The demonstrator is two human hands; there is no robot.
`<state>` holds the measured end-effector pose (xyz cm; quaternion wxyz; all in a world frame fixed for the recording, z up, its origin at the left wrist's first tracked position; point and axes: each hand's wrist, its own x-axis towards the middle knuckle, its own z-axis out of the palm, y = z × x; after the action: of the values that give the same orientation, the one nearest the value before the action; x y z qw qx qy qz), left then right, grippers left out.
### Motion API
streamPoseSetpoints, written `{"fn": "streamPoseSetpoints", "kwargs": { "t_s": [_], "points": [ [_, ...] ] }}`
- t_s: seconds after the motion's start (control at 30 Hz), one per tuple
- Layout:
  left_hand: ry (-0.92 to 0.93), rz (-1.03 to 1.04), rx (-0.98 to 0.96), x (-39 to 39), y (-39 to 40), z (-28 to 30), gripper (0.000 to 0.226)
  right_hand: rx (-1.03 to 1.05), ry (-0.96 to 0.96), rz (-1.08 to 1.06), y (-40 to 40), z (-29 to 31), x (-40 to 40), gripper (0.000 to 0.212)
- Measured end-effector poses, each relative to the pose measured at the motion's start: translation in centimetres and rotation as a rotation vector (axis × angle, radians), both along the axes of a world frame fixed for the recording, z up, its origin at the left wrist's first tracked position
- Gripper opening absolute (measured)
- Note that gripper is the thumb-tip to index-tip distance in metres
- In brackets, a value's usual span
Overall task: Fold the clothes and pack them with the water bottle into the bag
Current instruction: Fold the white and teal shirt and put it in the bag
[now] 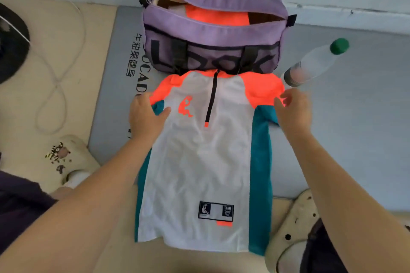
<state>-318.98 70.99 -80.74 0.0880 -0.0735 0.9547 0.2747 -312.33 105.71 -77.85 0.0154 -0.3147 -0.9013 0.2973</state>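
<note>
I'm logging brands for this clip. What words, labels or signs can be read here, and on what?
"牛油果健身": black print on the grey mat.
"OCAD": partial word on the mat beside it, the rest hidden by the bag and shirt.
"LOOK": large dark letters on the purple bag, crossed by straps; the reading is uncertain.
"TEAM": on the hem patch of the shirt, above a small hoop sign.
Other patch text is too small to read.

Both arms reach forward, left hand (146, 115) flat, right hand (292, 109) blurred, fingers loose
</note>
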Motion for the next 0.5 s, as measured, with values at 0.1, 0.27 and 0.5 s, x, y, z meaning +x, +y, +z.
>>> {"fn": "streamPoseSetpoints", "kwargs": {
  "t_s": [0.1,0.27,0.5],
  "points": [
    [-0.178,0.252,0.060,4.0,-1.6,-2.4,0.032,-0.129,-0.303,-0.122,-0.5,-3.6,4.4,0.019],
    [-0.430,0.541,0.239,7.5,-2.6,-4.7,0.041,-0.299,-0.464,-0.182,-1.8,-6.9,8.6,0.037],
    [-0.676,0.701,0.585,6.8,-3.0,-4.4,0.052,-0.341,-0.375,-0.265,-1.9,-8.2,9.5,0.028]
  ]
}}
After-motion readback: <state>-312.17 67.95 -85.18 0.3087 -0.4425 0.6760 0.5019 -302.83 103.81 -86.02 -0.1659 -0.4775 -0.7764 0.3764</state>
